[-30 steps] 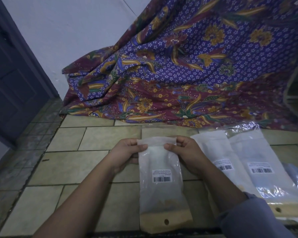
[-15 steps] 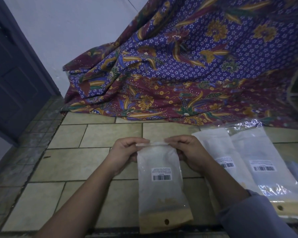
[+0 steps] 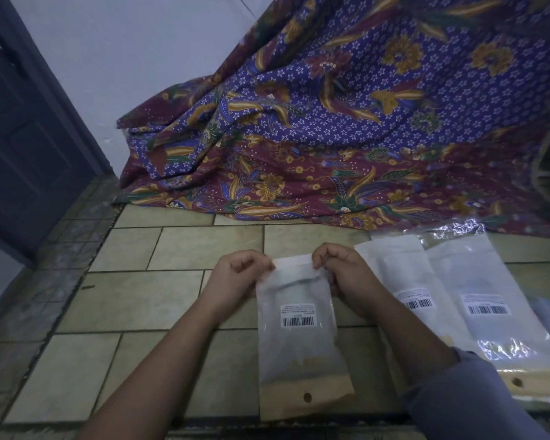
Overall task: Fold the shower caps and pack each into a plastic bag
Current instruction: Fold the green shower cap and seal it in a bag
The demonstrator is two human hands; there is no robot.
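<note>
Both hands are up at the mouth of the clear plastic bag with the tan header strip [image 3: 299,344]. Your left hand [image 3: 235,274] pinches the left corner of its white sealing flap [image 3: 294,261], and your right hand [image 3: 346,274] pinches the right corner. A second ago your thumbs lay flat on the front of the bag with the flap standing up. Now the knuckles of both hands have rolled forward and the flap lies folded across the mouth between them. The bag has barely shifted on the pale green floor tiles [image 3: 140,296], running from your grip back toward you. The white folded shower cap [image 3: 294,295] shows only as a pale haze through the film just under your grip.

Now the writing. A white barcode sticker [image 3: 298,315] sits on the front below your grip; it carries a few lines of small print above the bars, too small to read. Nearest you, the tan strip [image 3: 305,396] has one punched hole.

Right of your grip lie two more filled clear bags side by side, the nearer one [image 3: 391,274] partly under your right forearm and the farther one [image 3: 483,281] beside it. Each has its own barcode sticker, equally unreadable. Beyond your grip, the purple and maroon floral batik cloth [image 3: 331,122] drapes down to the floor.
</note>
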